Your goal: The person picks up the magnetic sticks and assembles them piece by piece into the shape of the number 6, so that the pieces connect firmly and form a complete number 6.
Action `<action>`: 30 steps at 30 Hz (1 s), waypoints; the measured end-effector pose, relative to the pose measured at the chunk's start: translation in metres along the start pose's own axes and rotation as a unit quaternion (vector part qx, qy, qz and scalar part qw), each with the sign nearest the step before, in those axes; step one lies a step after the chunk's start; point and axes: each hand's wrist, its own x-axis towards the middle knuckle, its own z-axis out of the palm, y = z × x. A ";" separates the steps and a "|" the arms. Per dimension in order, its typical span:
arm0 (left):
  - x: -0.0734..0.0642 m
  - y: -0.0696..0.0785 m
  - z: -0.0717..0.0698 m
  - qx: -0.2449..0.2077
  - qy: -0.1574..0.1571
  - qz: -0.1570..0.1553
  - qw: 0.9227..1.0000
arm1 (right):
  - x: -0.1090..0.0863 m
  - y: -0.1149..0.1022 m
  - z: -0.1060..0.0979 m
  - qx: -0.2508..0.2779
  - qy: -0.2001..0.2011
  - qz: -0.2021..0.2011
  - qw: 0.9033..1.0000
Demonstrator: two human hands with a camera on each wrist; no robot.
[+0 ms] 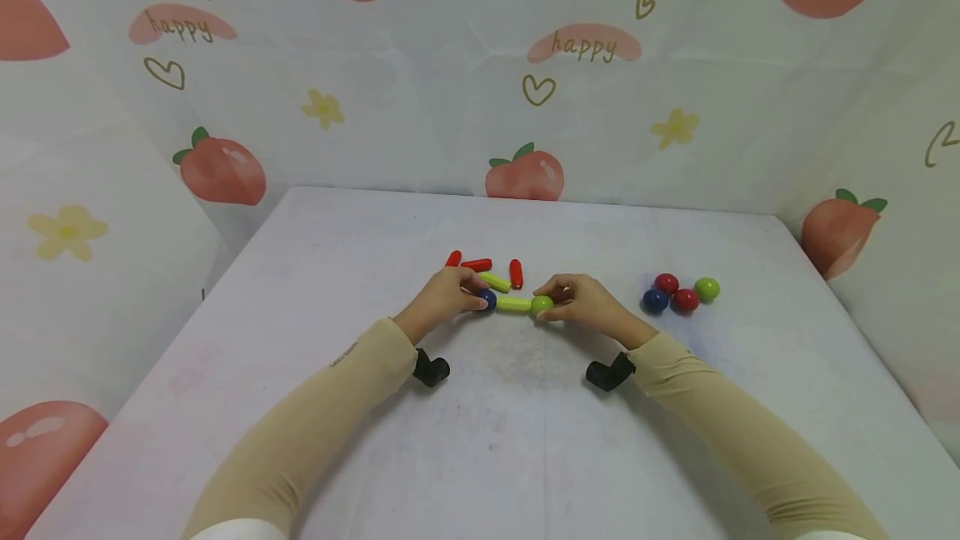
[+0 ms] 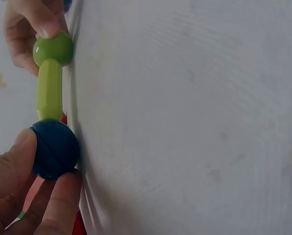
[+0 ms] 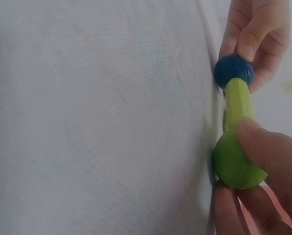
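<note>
A yellow-green rod [image 1: 513, 305] joins a blue ball [image 2: 56, 150] at its left end to a green ball [image 3: 235, 161] at its right end. My left hand [image 1: 447, 297] pinches the blue ball between thumb and fingers. At the other end my right hand [image 1: 587, 304] grips the green ball the same way, its thumb on the near side. The joined piece lies level, low over the table or touching it; which of the two I cannot tell. Just behind it lie a second yellow-green rod [image 1: 495, 282] and a red rod [image 1: 516, 274].
Two more red rods, one flat [image 1: 477, 265] and one partly behind the left hand [image 1: 453, 258], lie at the back. To the right sit a blue ball [image 1: 656, 301], two red balls [image 1: 685, 301] and a green ball [image 1: 707, 289]. A printed cloth hangs behind the white table [image 1: 480, 457].
</note>
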 end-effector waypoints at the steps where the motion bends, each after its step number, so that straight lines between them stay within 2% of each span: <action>1: 0.000 0.001 0.000 -0.001 -0.001 0.001 1.000 | 0.000 0.000 0.000 0.000 0.000 -0.001 1.000; 22: -0.001 0.005 -0.001 -0.003 -0.009 -0.012 1.000 | 0.001 0.001 0.000 0.001 -0.003 0.007 1.000; 30: -0.002 0.006 -0.008 0.025 -0.024 -0.005 0.999 | 0.000 0.000 0.000 -0.004 -0.004 -0.008 1.000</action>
